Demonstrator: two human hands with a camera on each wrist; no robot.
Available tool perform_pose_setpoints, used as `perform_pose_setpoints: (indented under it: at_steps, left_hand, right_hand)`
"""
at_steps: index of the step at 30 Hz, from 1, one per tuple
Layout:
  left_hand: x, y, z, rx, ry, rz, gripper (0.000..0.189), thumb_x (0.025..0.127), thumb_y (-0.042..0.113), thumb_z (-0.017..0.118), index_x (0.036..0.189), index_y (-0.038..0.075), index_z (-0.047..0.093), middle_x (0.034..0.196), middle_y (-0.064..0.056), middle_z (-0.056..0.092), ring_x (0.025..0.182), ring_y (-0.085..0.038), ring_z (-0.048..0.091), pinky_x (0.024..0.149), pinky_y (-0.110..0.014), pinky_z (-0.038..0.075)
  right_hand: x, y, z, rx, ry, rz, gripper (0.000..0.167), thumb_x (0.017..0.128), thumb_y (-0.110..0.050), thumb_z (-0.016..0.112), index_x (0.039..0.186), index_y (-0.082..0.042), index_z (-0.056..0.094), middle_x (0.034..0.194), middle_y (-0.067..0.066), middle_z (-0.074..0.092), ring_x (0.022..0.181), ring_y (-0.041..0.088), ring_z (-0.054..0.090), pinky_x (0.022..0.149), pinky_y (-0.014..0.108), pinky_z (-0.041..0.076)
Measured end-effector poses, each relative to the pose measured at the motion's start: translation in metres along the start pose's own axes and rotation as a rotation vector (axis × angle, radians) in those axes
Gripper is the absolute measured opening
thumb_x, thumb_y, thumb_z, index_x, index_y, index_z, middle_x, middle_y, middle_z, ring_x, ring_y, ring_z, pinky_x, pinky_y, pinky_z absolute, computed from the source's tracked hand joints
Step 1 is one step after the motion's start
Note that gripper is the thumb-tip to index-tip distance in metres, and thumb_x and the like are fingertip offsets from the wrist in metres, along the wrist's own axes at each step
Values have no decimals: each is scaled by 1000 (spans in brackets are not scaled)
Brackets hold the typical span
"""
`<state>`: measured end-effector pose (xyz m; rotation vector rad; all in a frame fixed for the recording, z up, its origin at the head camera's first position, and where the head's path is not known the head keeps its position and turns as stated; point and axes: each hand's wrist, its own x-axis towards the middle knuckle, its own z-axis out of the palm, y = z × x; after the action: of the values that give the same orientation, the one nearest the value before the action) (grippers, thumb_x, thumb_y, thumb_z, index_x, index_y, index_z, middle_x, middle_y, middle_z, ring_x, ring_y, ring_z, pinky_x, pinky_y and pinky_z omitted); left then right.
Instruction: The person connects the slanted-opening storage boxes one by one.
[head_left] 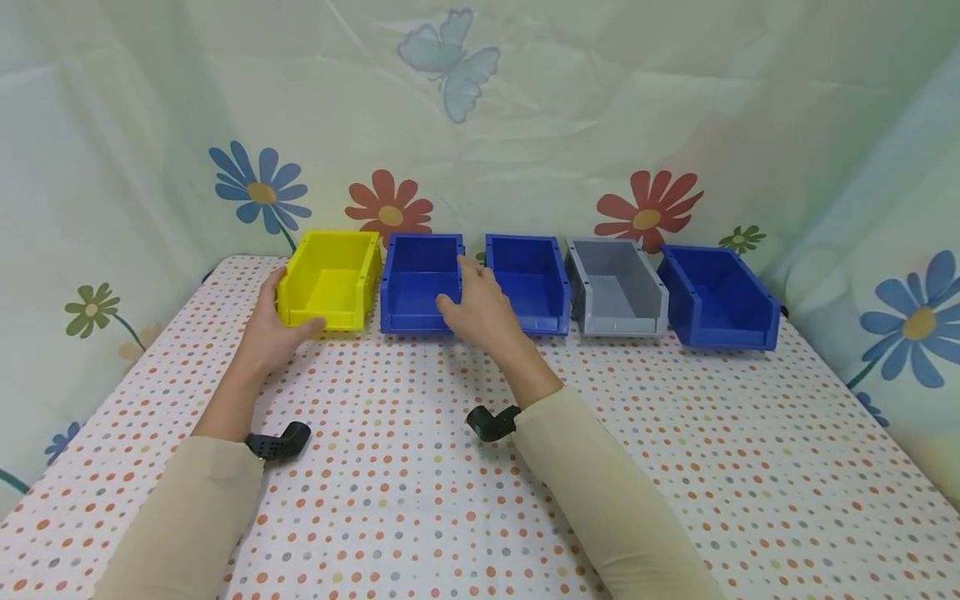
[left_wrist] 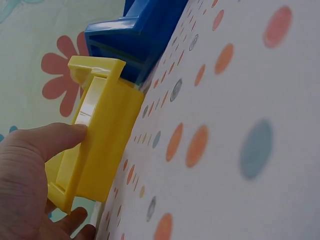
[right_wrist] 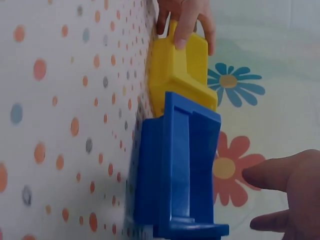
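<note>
In the head view, the left hand [head_left: 274, 332] grips the yellow bin [head_left: 326, 289], fingers along its outer side, thumb at its front. The right hand [head_left: 483, 308] has its fingers before two blue bins [head_left: 420, 287]; right of those fingers stand a gray bin [head_left: 618, 287] and another blue bin [head_left: 716, 292] on the counter [head_left: 390, 500].

In the left wrist view, the thumb presses the yellow bin's front.

In the right wrist view, thumb and finger spread near a blue bin.

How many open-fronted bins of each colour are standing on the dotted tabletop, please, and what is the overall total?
Yellow open-fronted plastic bin: 1
Blue open-fronted plastic bins: 3
Grey open-fronted plastic bin: 1
Total: 5
</note>
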<state>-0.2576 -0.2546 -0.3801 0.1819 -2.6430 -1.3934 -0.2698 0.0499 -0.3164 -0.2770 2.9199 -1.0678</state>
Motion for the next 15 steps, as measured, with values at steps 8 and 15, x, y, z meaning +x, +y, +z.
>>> perform_pose_setpoints:
  at_steps: [8, 15]
  left_hand:
    - [3, -2, -2, -12, -5, 5, 105, 97, 22, 70, 167, 32, -8, 174, -12, 13, 150, -43, 30, 126, -62, 27]
    - [2, -2, 0, -25, -10, -6, 105, 97, 20, 70, 167, 32, -7, 174, -12, 12, 152, -43, 29, 127, -61, 26]
  right_hand:
    - [11, -11, 12, 64, -78, 93, 82, 106, -32, 53, 168, -15, 1, 172, 23, 9, 156, 46, 21, 125, 62, 28]
    - [18, -3, 23, 106, -38, 88, 68, 107, -11, 39, 168, -11, 7, 169, 29, 12, 155, 48, 22, 127, 60, 25]
